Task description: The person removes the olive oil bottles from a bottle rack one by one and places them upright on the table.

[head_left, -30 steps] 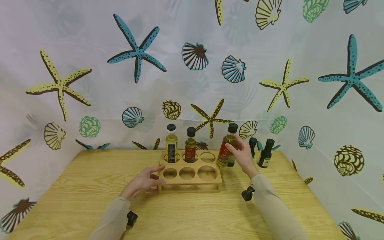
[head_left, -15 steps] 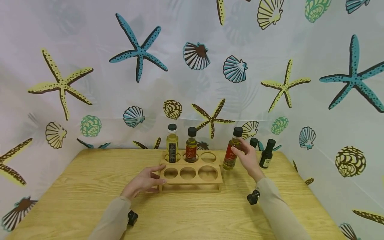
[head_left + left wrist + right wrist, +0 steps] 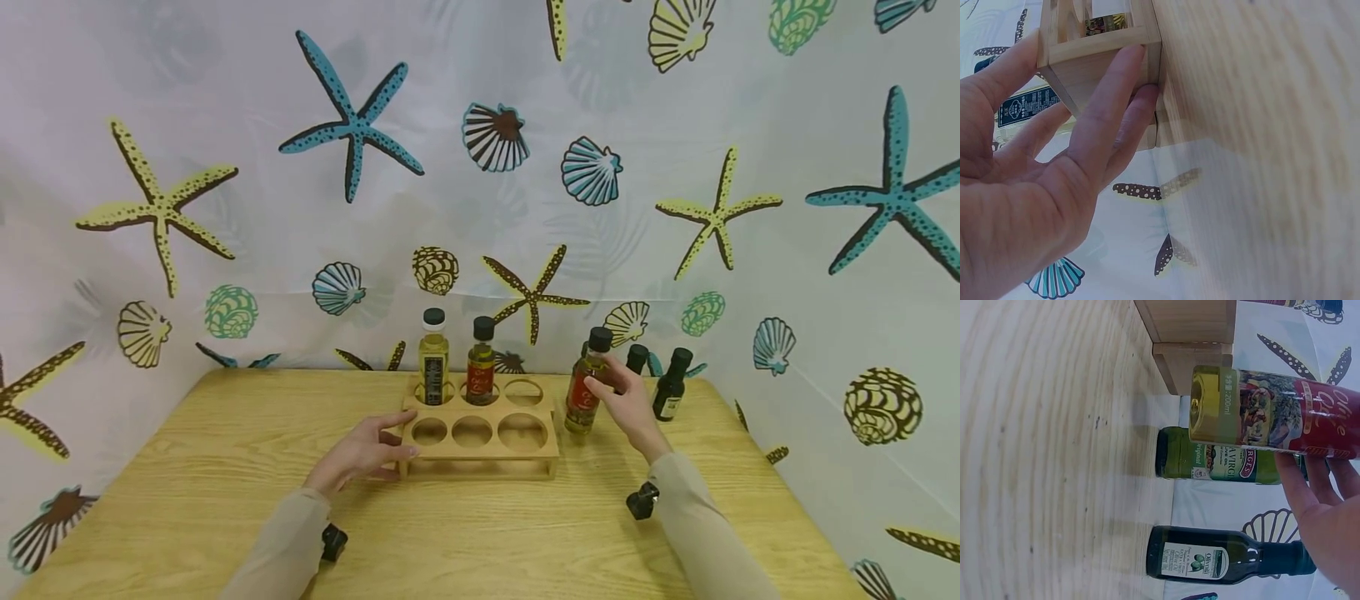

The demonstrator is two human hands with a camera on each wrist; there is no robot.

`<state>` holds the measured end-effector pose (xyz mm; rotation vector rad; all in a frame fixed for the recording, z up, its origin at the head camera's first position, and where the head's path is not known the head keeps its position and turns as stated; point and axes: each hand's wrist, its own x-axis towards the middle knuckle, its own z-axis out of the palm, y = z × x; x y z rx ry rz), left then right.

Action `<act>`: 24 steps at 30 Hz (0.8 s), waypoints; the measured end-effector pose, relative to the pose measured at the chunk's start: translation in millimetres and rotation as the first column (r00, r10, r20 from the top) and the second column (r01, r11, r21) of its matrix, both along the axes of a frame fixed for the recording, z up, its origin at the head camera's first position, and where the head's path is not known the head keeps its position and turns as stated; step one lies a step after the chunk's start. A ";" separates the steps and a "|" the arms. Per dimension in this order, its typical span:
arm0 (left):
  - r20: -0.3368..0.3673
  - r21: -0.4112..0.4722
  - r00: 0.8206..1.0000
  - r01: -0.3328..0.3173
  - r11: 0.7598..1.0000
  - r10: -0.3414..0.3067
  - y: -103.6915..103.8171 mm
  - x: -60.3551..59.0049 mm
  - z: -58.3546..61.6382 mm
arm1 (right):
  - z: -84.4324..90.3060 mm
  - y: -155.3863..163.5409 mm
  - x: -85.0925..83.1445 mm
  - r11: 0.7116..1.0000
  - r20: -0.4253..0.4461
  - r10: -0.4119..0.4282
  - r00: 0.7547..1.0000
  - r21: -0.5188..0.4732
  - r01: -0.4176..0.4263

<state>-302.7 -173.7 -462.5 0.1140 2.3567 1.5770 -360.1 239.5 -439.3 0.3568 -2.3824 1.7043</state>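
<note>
The right hand [image 3: 626, 400] has its fingers curled around a small oil bottle with a red label [image 3: 584, 392], holding it near the top. In the right wrist view the bottle's bottom looks lifted just off the tabletop [image 3: 225, 500], though the gap is small and hard to be sure of. The bottle stands almost straight up, its black cap on top, so its long side runs up and down. It is just beside the right end of the wooden bottle rack [image 3: 480, 433], very near but not touching. The rack lies to the left of this bottle, and the nearest empty hole is the back right hole [image 3: 522, 392], next to the two bottles already standing in the back row. The right hand is the nearer hand to that hole. The left hand [image 3: 360, 454] is open, with straight fingers pressed flat on the rack's left end. Behind the held bottle, a green bottle [image 3: 1222, 461] and a dark bottle [image 3: 1222, 556] stand on the tabletop.
</note>
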 end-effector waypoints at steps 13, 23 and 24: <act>0.001 -0.002 1.000 0.004 1.000 -0.004 -0.7 0.1 -0.9 | -11.4 9.2 0.0 0.999 0.011 -0.009 1.000 0.049 0.008; -0.002 0.005 1.000 -0.006 1.000 0.006 -0.8 0.0 0.0 | -21.5 17.4 4.0 0.999 0.040 0.026 0.999 0.047 -0.028; -0.001 0.005 1.000 -0.009 1.000 0.009 -0.7 -0.2 0.0 | -22.3 17.7 4.7 0.998 0.036 0.025 0.999 0.050 -0.026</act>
